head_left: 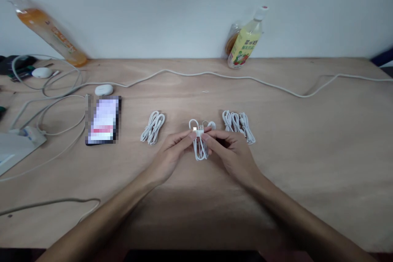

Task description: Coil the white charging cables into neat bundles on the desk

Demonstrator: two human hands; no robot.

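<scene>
Between my two hands is a coiled white USB cable (201,151), its metal USB plug pointing away from me. My left hand (175,149) pinches the cable near the plug from the left, thumb on top. From the right, my right hand (231,151) grips it the same way, with thumb and forefinger by the plug. Some of the fingers under the cable are hidden. Left of my hands lies a bundled white cable (152,127). Several more cable bundles (236,122) lie in a row just beyond my right hand, partly covered by it.
A phone (103,120) and a white earbud case (103,89) lie to the left, amid loose cords. A long white cord (184,74) crosses the table. Against the wall lean an orange drink bottle (52,35) and a yellow drink bottle (245,43). A white power strip (18,147) sits at left.
</scene>
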